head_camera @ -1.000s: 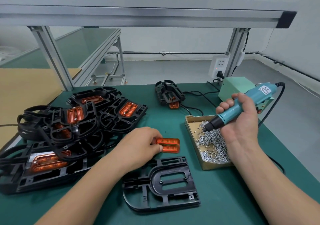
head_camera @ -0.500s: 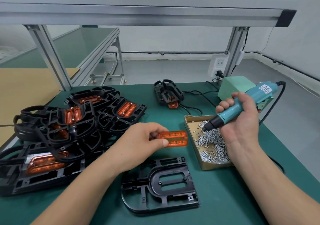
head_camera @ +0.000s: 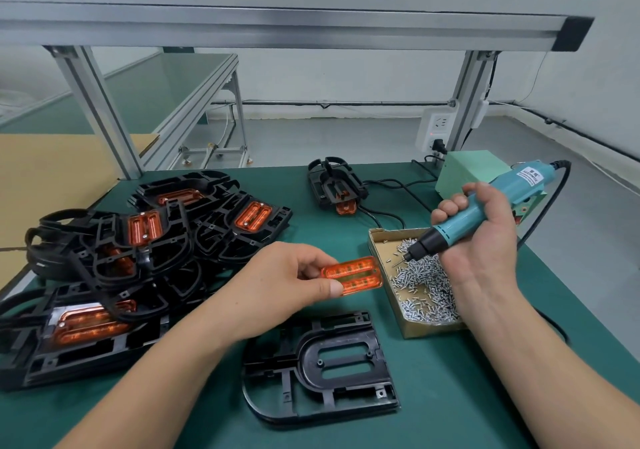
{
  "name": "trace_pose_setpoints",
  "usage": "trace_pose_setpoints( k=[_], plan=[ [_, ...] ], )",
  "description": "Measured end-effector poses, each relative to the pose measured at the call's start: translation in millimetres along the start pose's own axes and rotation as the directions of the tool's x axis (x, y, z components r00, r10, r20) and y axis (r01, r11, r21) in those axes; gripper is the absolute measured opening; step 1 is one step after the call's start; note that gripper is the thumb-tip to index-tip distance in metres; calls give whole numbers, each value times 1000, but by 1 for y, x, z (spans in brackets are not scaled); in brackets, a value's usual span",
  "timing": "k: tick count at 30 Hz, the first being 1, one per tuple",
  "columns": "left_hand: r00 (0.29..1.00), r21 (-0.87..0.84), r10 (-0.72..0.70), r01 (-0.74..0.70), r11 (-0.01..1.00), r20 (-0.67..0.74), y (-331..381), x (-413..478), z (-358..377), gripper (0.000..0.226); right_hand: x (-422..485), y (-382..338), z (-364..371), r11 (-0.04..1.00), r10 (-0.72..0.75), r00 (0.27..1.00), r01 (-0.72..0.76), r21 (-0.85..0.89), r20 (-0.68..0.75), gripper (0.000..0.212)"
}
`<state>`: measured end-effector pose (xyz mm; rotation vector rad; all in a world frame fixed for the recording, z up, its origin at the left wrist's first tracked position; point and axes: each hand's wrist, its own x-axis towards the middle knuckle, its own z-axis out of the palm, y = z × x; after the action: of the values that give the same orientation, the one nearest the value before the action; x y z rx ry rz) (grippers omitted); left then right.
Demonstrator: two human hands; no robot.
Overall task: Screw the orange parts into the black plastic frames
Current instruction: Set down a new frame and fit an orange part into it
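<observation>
My left hand [head_camera: 284, 286] pinches a translucent orange part [head_camera: 356, 275] by its left end and holds it in the air above the green mat. Just below it an empty black plastic frame [head_camera: 320, 367] lies flat near the table's front. My right hand [head_camera: 478, 241] grips a teal electric screwdriver [head_camera: 485, 213], tilted so its bit points down-left over the screws, with a screw at the tip. A cardboard box of small silver screws [head_camera: 420, 286] sits under that hand.
A pile of black frames with orange parts fitted [head_camera: 145, 241] fills the left of the mat. One more frame [head_camera: 334, 185] lies at the back centre beside black cables. A green power box [head_camera: 467, 175] stands at the back right. Aluminium posts [head_camera: 97, 109] rise behind.
My left hand has lifted the orange part off the mat and carried it up and to the right, toward the screw box. The right hand with the screwdriver has stayed nearly still.
</observation>
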<state>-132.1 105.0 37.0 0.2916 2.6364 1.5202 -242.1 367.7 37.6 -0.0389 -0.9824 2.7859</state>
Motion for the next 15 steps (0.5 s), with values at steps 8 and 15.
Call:
trace_pose_setpoints(
  k=[8, 15],
  plan=[
    [997, 101, -20, 13, 995, 77, 16, -9, 0, 31, -1, 0, 0, 1000, 8, 1000, -8, 1, -5, 13],
    [978, 456, -135, 49, 889, 159, 36, -27, 5, 16, 0, 0, 0, 1000, 15, 1000, -15, -8, -1, 10]
  ],
)
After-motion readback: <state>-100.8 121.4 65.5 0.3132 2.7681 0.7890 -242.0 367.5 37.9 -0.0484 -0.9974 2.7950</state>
